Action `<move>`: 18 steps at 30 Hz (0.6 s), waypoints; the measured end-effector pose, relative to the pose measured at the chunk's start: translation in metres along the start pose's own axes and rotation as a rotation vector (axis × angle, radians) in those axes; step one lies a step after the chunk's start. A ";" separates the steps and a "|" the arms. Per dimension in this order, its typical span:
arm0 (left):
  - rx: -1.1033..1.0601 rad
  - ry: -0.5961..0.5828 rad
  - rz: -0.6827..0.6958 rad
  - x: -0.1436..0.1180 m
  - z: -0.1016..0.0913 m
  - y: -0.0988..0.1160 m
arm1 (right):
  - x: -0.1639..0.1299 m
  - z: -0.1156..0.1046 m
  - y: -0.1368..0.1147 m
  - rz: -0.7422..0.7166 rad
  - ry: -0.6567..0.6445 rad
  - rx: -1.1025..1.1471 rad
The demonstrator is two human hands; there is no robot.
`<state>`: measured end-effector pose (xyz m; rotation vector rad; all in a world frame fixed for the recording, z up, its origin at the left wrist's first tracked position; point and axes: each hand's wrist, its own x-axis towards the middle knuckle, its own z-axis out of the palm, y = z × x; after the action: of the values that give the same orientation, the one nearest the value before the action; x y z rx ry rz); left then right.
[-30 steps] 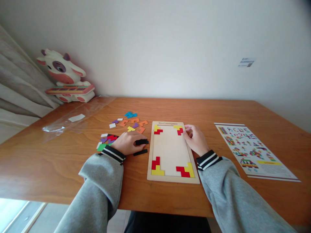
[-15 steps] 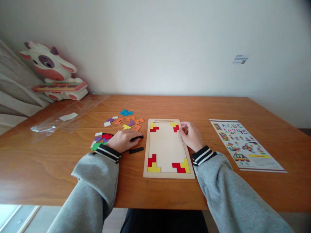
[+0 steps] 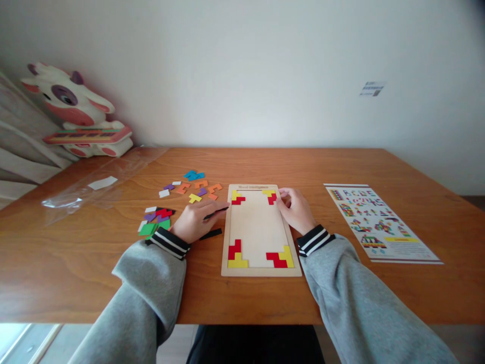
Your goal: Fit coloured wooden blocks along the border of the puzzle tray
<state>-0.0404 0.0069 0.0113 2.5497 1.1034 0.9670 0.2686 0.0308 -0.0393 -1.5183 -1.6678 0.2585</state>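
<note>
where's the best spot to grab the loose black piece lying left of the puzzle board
Take the black piece across its narrow width near the middle, coming from above. It lies flat on the table, a thin bar with both long edges free, between the left hand and the puzzle board.

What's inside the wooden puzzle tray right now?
Inside the wooden puzzle tray, red and yellow pieces sit in all four corners, such as the near-left pair; the middle is bare board. The right hand covers part of the right rim.

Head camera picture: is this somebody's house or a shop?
Probably a room in a home. A cow-shaped toy sits by a curtain, and a wooden puzzle board with loose coloured pieces lies on a plain wooden table.
</note>
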 end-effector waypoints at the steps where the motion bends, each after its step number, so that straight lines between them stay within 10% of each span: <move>1: -0.040 -0.001 -0.026 0.000 0.002 0.003 | 0.000 0.000 0.000 -0.001 -0.002 -0.001; 10: -0.664 0.029 -0.405 0.003 0.021 0.018 | 0.000 0.000 0.001 -0.011 0.001 -0.001; 18: -0.499 -0.093 -0.380 0.002 0.028 0.023 | 0.000 0.000 0.002 -0.034 0.006 0.001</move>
<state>-0.0082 -0.0058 0.0002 1.8861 1.0987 0.8773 0.2695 0.0314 -0.0405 -1.4878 -1.6864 0.2359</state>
